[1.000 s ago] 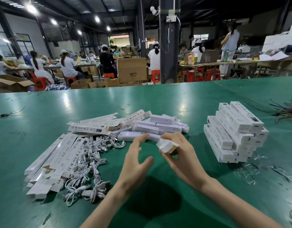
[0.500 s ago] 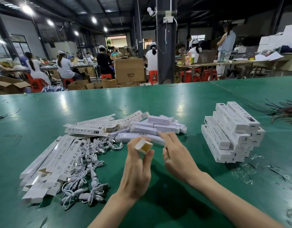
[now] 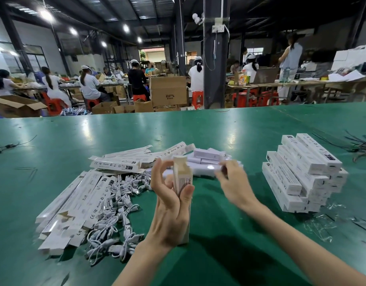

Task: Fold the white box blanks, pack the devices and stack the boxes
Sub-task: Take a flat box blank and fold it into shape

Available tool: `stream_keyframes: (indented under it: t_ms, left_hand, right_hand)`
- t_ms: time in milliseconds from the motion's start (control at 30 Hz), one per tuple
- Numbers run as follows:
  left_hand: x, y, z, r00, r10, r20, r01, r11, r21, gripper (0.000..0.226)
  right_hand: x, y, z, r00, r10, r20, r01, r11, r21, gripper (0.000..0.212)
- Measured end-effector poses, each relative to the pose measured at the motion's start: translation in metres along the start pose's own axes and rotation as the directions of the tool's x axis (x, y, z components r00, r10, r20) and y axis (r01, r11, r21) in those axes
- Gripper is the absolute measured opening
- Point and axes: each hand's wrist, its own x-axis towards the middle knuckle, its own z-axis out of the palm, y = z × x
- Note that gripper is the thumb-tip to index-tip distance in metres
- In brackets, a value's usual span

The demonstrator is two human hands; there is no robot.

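Note:
My left hand (image 3: 169, 205) grips a folded white box (image 3: 182, 176) upright, open end up, near the middle of the green table (image 3: 219, 131). My right hand (image 3: 233, 182), blurred with motion, reaches into the pile of white devices (image 3: 209, 159) just behind it and pinches one of them. Flat white box blanks (image 3: 74, 203) lie fanned out at the left, with more blanks (image 3: 120, 162) behind. A heap of white cables (image 3: 116, 207) lies between the blanks and my left hand. A stack of packed boxes (image 3: 301, 172) stands at the right.
Loose dark wires (image 3: 361, 145) lie at the far right edge, and thin black wires (image 3: 6, 145) at the far left. Crumpled clear plastic (image 3: 322, 221) lies in front of the stack. Beyond the table, seated workers, cardboard cartons (image 3: 168, 91) and a dark pillar (image 3: 215, 58).
The box passed from my right hand to my left, which now holds it upright. My right hand moved back and right to the device pile.

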Motion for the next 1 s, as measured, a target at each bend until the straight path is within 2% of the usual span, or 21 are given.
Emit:
stream_keyframes:
  t_ms: [67,100,200,267,333,367,433,533,700,867,1000]
  left_hand:
    - [0.002,0.002,-0.002,1.0,0.022,0.002,-0.022,1.0,0.018,0.059]
    - [0.003,0.002,-0.003,1.0,0.014,0.015,-0.014,0.999,0.042,0.051]
    - [0.004,0.004,-0.006,0.998,-0.052,0.022,0.049,0.992,0.116,0.041]
    - [0.005,0.006,-0.006,0.997,-0.079,0.011,0.077,0.993,0.094,0.039]
    - [0.007,0.006,-0.007,0.995,-0.104,0.006,0.103,0.994,0.041,0.038]
    - [0.008,0.006,-0.008,0.993,-0.114,0.001,0.114,0.993,0.022,0.039]
    - [0.009,0.007,-0.01,0.991,-0.137,0.001,0.137,0.99,-0.021,0.045]
    - [0.008,0.009,-0.01,0.984,-0.179,0.022,0.181,0.978,-0.1,0.053]
    - [0.007,0.01,-0.008,0.98,-0.198,0.03,0.2,0.97,-0.141,0.051]
    - [0.007,0.012,-0.009,0.975,-0.217,0.055,0.224,0.953,-0.204,0.048]
    - [0.008,0.015,-0.009,0.972,-0.227,0.062,0.235,0.948,-0.217,0.05]
  right_hand:
    - [0.009,-0.026,-0.025,0.997,0.029,-0.077,-0.008,0.968,0.252,0.008]
    - [0.013,-0.041,-0.04,0.996,0.026,-0.082,0.006,0.927,0.375,0.013]
    - [0.021,-0.079,-0.081,0.998,-0.038,-0.046,0.059,0.715,0.697,0.025]
    - [0.021,-0.096,-0.097,0.995,-0.097,-0.006,0.062,0.585,0.809,0.025]
    - [0.017,-0.108,-0.106,0.983,-0.171,0.061,0.042,0.54,0.841,0.024]
    - [0.015,-0.113,-0.107,0.973,-0.209,0.099,0.037,0.561,0.827,0.024]
    - [0.011,-0.119,-0.106,0.956,-0.253,0.145,0.071,0.683,0.727,0.028]
    - [0.01,-0.121,-0.102,0.96,-0.247,0.133,0.14,0.832,0.537,0.034]
    - [0.012,-0.116,-0.1,0.98,-0.17,0.103,0.098,0.864,0.494,0.039]
    - [0.015,-0.113,-0.097,0.992,-0.034,0.12,-0.042,0.814,0.579,0.037]
    - [0.015,-0.113,-0.099,0.996,-0.055,0.067,0.016,0.878,0.479,0.041]
